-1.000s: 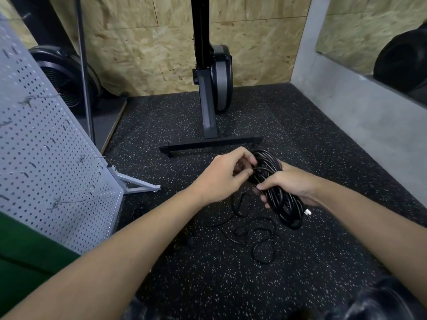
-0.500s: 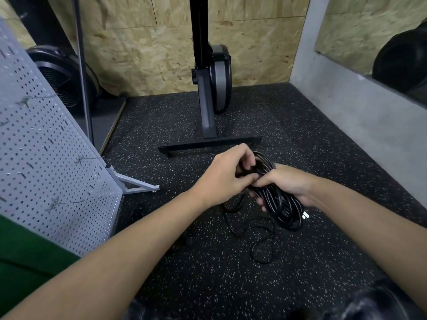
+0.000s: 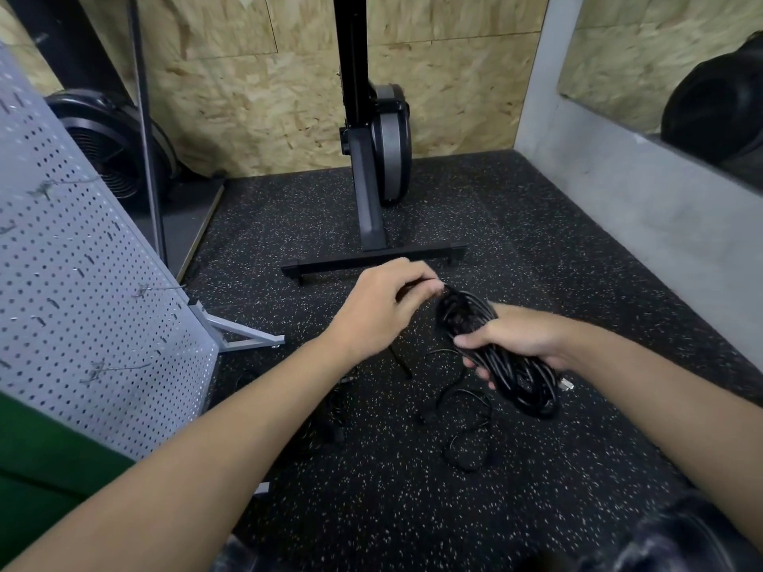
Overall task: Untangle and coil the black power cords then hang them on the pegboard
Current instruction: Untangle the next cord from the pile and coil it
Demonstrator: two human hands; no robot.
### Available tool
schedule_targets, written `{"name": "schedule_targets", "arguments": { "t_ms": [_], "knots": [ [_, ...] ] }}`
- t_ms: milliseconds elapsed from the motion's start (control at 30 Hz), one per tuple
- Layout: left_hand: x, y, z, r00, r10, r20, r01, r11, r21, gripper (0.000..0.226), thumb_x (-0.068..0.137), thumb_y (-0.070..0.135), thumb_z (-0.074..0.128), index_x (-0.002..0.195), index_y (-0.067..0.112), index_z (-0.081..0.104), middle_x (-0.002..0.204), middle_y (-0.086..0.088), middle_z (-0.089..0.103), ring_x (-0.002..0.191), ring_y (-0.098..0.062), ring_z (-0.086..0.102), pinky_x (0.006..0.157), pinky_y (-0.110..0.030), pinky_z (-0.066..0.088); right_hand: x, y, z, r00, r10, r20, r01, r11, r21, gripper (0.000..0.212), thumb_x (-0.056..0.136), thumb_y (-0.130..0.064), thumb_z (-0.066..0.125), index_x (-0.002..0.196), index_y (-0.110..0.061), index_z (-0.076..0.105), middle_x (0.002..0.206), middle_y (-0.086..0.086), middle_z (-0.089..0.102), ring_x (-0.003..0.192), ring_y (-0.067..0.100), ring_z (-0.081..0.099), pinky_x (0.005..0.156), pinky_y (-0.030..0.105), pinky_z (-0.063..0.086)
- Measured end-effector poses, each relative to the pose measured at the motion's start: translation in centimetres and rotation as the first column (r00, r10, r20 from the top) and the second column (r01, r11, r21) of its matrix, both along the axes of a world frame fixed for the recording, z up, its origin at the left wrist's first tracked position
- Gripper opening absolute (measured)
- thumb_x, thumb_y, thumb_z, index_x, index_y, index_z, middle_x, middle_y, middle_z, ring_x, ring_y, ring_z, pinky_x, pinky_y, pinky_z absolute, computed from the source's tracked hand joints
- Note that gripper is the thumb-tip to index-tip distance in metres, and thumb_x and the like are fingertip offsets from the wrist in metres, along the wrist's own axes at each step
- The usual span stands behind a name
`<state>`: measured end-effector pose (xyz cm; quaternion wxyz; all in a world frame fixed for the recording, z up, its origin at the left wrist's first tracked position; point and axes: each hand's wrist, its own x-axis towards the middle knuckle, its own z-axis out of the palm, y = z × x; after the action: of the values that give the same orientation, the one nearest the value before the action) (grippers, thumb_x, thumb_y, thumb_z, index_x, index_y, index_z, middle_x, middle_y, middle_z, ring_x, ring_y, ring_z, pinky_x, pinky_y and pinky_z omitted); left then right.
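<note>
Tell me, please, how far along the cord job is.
Done: the right hand grips a wound coil. In hand: the left hand pinches a strand at its top. Left: loose cord lies on the floor; the pegboard holds no cords.

A single wide-angle view comes from the person's head, facing forward and down along both forearms, which enter from the lower corners of the frame. The left hand [image 3: 384,307] and right hand [image 3: 516,340] sit close to the lens at frame centre. The speckled floor [image 3: 371,489] fills the lower half, the pegboard [image 3: 82,303] the left edge, and the chipboard wall [image 3: 268,97] the top.
</note>
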<state>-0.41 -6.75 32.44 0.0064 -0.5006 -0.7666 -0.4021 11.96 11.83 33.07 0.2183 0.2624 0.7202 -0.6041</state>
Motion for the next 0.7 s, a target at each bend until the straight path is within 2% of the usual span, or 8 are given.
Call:
{"name": "schedule_targets", "arguments": {
  "t_ms": [67,167,200,267,333,400,533,700],
  "knots": [
    [0.5,0.3,0.0,1.000,-0.004,-0.019,0.004,1.000,0.013,0.014,0.106,0.027,0.061,0.104,0.021,0.074,0.095,0.008,0.071,0.087,-0.008,0.066,0.077,-0.025,0.053,-0.1,-0.8,-0.4,0.999,0.052,0.012,-0.052,0.999,-0.002,0.034,0.098,-0.011,0.070,0.123,-0.019,0.049,0.081,0.010,0.070,0.064,0.022,0.063,0.066,0.042,0.056],
    [0.9,0.3,0.3,0.997,-0.018,0.078,0.018,1.000,0.008,0.015,0.107,0.025,0.059,0.105,0.018,0.072,0.097,0.002,0.069,0.070,-0.008,0.067,0.053,-0.029,0.057,-0.2,-1.6,0.3,0.993,0.119,-0.023,-0.118,0.990,0.072,0.048,0.087,-0.010,0.082,0.122,-0.020,0.051,0.078,0.007,0.070,0.064,0.019,0.063,0.065,0.038,0.057],
    [1.0,0.3,0.4,0.996,-0.022,0.090,0.022,1.000,0.009,0.015,0.107,0.025,0.059,0.105,0.018,0.072,0.098,0.002,0.070,0.067,-0.008,0.068,0.052,-0.029,0.057,-0.2,-1.8,0.5,0.990,0.138,-0.036,-0.134,0.986,0.099,0.055,0.083,-0.012,0.086,0.123,-0.023,0.051,0.080,0.007,0.071,0.064,0.019,0.064,0.064,0.037,0.058],
    [1.2,0.5,0.4,0.999,-0.020,0.045,0.020,1.000,0.017,0.013,0.106,0.024,0.061,0.105,0.017,0.072,0.097,0.007,0.073,0.078,-0.006,0.069,0.068,-0.030,0.057,-0.1,-2.2,0.5,0.984,0.165,-0.059,-0.155,0.977,0.143,0.054,0.082,-0.017,0.089,0.120,-0.024,0.052,0.083,0.009,0.070,0.064,0.019,0.064,0.065,0.037,0.058],
    [1.1,0.6,0.2,0.996,0.017,0.084,-0.021,0.999,0.047,0.009,0.104,0.026,0.066,0.106,0.018,0.070,0.097,0.011,0.073,0.091,-0.003,0.068,0.081,-0.022,0.053,-0.1,-2.6,0.4,0.984,0.154,-0.090,-0.141,0.980,0.139,0.034,0.092,-0.020,0.080,0.114,-0.018,0.054,0.081,0.009,0.068,0.063,0.020,0.063,0.066,0.039,0.058],
    [1.0,0.5,0.2,0.973,0.113,0.201,-0.132,0.988,0.083,0.021,0.098,0.036,0.072,0.105,0.020,0.061,0.089,0.009,0.069,0.082,-0.001,0.064,0.074,-0.016,0.049,-0.1,-2.6,0.4,0.986,0.120,-0.114,-0.111,0.991,0.079,0.022,0.101,-0.025,0.069,0.113,-0.015,0.053,0.080,0.009,0.067,0.063,0.021,0.062,0.063,0.039,0.057],
    [0.3,0.1,0.1,0.885,0.302,0.354,-0.340,0.939,0.051,0.048,0.083,0.057,0.081,0.094,0.018,0.055,0.078,0.005,0.062,0.067,-0.003,0.050,0.063,-0.018,0.042,0.2,-2.1,1.2,0.974,0.159,-0.161,-0.156,0.987,0.034,0.025,0.106,-0.036,0.059,0.109,-0.011,0.055,0.084,0.013,0.068,0.067,0.024,0.062,0.066,0.042,0.057],
    [0.3,-0.3,-0.7,0.802,0.163,0.575,-0.245,0.967,0.067,0.043,0.104,0.047,0.060,0.095,0.006,0.060,0.078,0.002,0.065,0.071,-0.009,0.059,0.077,-0.032,0.049,0.3,-1.7,1.7,0.969,0.023,-0.248,-0.075,0.977,-0.201,0.030,0.105,-0.033,0.058,0.111,-0.004,0.059,0.089,0.019,0.064,0.065,0.025,0.060,0.063,0.041,0.056]
  ]
}}
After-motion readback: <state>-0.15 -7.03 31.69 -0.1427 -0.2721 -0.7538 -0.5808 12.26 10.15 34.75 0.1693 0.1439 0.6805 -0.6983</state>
